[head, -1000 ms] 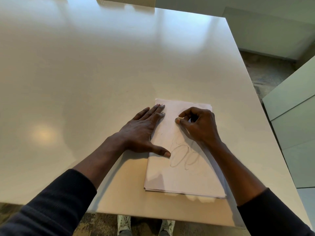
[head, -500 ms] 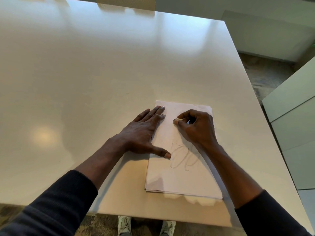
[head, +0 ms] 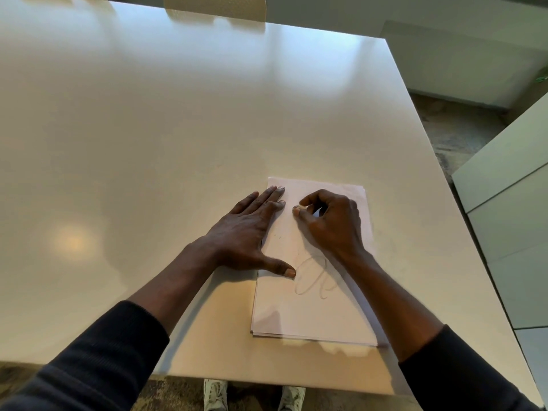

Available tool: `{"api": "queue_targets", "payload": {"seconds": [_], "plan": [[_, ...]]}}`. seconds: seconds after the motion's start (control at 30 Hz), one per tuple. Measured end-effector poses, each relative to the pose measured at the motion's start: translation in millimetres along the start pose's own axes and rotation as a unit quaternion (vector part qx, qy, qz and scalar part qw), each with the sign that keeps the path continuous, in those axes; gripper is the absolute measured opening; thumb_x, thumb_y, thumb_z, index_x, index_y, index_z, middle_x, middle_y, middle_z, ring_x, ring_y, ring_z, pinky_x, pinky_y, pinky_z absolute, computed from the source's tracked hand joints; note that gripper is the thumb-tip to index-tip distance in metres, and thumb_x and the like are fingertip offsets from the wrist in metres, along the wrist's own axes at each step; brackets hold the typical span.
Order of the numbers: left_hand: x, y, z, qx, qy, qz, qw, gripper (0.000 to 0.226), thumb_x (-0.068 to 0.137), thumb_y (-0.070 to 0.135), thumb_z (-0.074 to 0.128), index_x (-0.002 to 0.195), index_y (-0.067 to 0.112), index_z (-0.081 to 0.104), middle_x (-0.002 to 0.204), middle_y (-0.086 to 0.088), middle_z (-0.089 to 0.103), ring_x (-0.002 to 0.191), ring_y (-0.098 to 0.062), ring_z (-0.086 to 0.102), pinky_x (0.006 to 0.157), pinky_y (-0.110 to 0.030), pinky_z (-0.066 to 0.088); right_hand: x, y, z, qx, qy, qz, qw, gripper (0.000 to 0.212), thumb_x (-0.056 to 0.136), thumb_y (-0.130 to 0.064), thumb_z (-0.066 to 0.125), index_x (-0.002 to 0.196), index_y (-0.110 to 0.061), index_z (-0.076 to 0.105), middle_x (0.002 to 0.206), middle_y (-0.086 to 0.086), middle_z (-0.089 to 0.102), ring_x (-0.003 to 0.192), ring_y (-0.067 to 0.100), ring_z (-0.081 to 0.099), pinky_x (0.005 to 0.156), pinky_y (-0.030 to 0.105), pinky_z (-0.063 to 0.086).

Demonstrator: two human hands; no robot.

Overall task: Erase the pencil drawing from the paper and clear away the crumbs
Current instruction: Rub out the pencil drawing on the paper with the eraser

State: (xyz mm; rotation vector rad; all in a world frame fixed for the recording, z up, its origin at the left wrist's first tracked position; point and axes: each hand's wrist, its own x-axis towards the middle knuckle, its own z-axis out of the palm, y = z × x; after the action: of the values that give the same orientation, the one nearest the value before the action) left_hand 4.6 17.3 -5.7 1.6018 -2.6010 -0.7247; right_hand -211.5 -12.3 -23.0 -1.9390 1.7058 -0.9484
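The right hand (head: 332, 223) is curled over the far half of the paper (head: 308, 315), thumb and index finger pinching a small pale eraser (head: 299, 207) against the sheet. Only a sliver of the eraser shows between the fingertips; its shape and the rest of its body are hidden by the hand. The left hand (head: 246, 232) lies flat with the fingers straight and together and the thumb spread wide. Its fingertips and thumb tip rest on the left margin of the paper, and its palm rests on the table (head: 148, 143) beside it. The paper lies near the front right of the table, long edge running away from the person. Layered edges at the near end indicate more than one sheet, count not readable. The pencil drawing (head: 314, 277) is a set of faint looping lines at mid-sheet, just right of the left thumb. Its upper part passes under the right wrist and cannot be traced. A few tiny dark specks (head: 277, 236), possibly crumbs, lie on the paper between the hands; they are too small to identify. Both dark sleeves are cut off by the bottom edge of the frame. A chair back (head: 215, 7) stands at the far side of the table, cropped by the top edge. Two pale shoes (head: 215, 394) show below the near table edge, partly cut off. Pale panels (head: 510, 179) stand to the right over patterned floor (head: 453, 129).
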Motion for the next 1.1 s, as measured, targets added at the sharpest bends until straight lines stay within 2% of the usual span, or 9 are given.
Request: {"api": "queue_targets", "payload": {"seconds": [0.07, 0.2, 0.37, 0.53, 0.63, 0.77, 0.87, 1.0, 1.1], "plan": [[0.3, -0.1, 0.1, -0.001, 0.002, 0.002, 1.000, 0.147, 0.067, 0.095, 0.066, 0.170, 0.024, -0.011, 0.170, 0.018, -0.036, 0.143, 0.010, -0.045, 0.128, -0.025, -0.019, -2.3, 0.3, -2.0, -0.001, -0.015, -0.005, 1.000, 0.017, 0.085, -0.037, 0.089, 0.097, -0.027, 0.080, 0.081, -0.017, 0.072, 0.071, 0.000, 0.064, 0.067, 0.026, 0.051], [-0.5, 1.2, -0.8, -0.001, 0.011, 0.004, 1.000, 0.146, 0.067, 0.095, 0.066, 0.170, 0.024, -0.009, 0.170, 0.019, -0.034, 0.139, 0.015, -0.047, 0.124, -0.020, -0.022, 12.3, 9.8, -17.4, -0.012, 0.026, 0.073, 0.997, 0.016, 0.084, -0.040, 0.089, 0.094, -0.030, 0.081, 0.077, -0.020, 0.071, 0.076, 0.002, 0.068, 0.075, 0.034, 0.060], [0.8, -0.7, 1.0, 0.003, 0.009, 0.004, 1.000, 0.146, 0.068, 0.096, 0.065, 0.170, 0.024, -0.010, 0.170, 0.019, -0.036, 0.143, 0.011, -0.044, 0.128, -0.025, -0.020, -2.4, 4.0, -15.0, -0.002, -0.032, 0.006, 0.999, 0.017, 0.084, -0.037, 0.090, 0.095, -0.027, 0.082, 0.080, -0.016, 0.075, 0.071, 0.001, 0.067, 0.069, 0.031, 0.061], [-0.1, 1.6, -0.2, 0.006, 0.007, 0.008, 1.000, 0.146, 0.068, 0.096, 0.064, 0.170, 0.022, -0.009, 0.170, 0.019, -0.036, 0.141, 0.013, -0.046, 0.121, -0.018, -0.025, 8.2, 12.3, -18.4, -0.002, 0.014, 0.057, 0.998, 0.017, 0.083, -0.040, 0.090, 0.094, -0.030, 0.082, 0.078, -0.020, 0.073, 0.075, 0.002, 0.069, 0.073, 0.035, 0.060], [0.5, 1.4, -0.5, 0.005, 0.008, 0.006, 1.000, 0.146, 0.067, 0.097, 0.063, 0.171, 0.022, -0.008, 0.170, 0.019, -0.036, 0.140, 0.013, -0.047, 0.121, -0.018, -0.024, -2.3, 10.2, -14.0, 0.016, -0.006, 0.025, 1.000, 0.017, 0.082, -0.038, 0.090, 0.093, -0.028, 0.082, 0.076, -0.020, 0.073, 0.070, 0.003, 0.067, 0.068, 0.035, 0.060], [0.2, 0.9, 0.2, 0.010, 0.010, 0.006, 1.000, 0.147, 0.067, 0.098, 0.062, 0.171, 0.021, -0.007, 0.170, 0.018, -0.035, 0.144, 0.011, -0.044, 0.124, -0.021, -0.022, -1.9, 14.2, -20.6, 0.000, -0.014, 0.041, 0.999, 0.019, 0.082, -0.041, 0.091, 0.094, -0.029, 0.083, 0.079, -0.018, 0.075, 0.075, 0.005, 0.070, 0.074, 0.039, 0.062], [0.6, 0.9, 0.1, 0.011, 0.010, 0.006, 1.000, 0.147, 0.067, 0.098, 0.063, 0.171, 0.020, -0.007, 0.170, 0.018, -0.035, 0.145, 0.011, -0.042, 0.125, -0.022, -0.022, -0.1, 14.2, -23.4, 0.000, 0.003, 0.047, 0.999, 0.017, 0.082, -0.038, 0.091, 0.091, -0.029, 0.081, 0.077, -0.017, 0.074, 0.072, 0.003, 0.069, 0.072, 0.035, 0.060], [1.4, -0.3, 0.2, 0.014, 0.001, 0.006, 1.000, 0.147, 0.068, 0.097, 0.063, 0.170, 0.021, -0.012, 0.169, 0.018, -0.038, 0.144, 0.010, -0.044, 0.124, -0.022, -0.023, -18.3, 7.7, -19.8, 0.030, -0.056, -0.021, 0.998, 0.015, 0.082, -0.033, 0.093, 0.089, -0.027, 0.080, 0.076, -0.016, 0.072, 0.064, 0.004, 0.064, 0.061, 0.025, 0.050], [2.0, 0.1, 0.2, 0.014, 0.001, 0.006, 1.000, 0.147, 0.068, 0.097, 0.063, 0.169, 0.022, -0.014, 0.169, 0.018, -0.037, 0.144, 0.010, -0.044, 0.124, -0.022, -0.023, -16.8, 11.3, -22.6, 0.030, -0.049, -0.008, 0.998, 0.016, 0.082, -0.035, 0.093, 0.090, -0.027, 0.082, 0.078, -0.016, 0.073, 0.065, 0.003, 0.064, 0.062, 0.028, 0.054]]}}
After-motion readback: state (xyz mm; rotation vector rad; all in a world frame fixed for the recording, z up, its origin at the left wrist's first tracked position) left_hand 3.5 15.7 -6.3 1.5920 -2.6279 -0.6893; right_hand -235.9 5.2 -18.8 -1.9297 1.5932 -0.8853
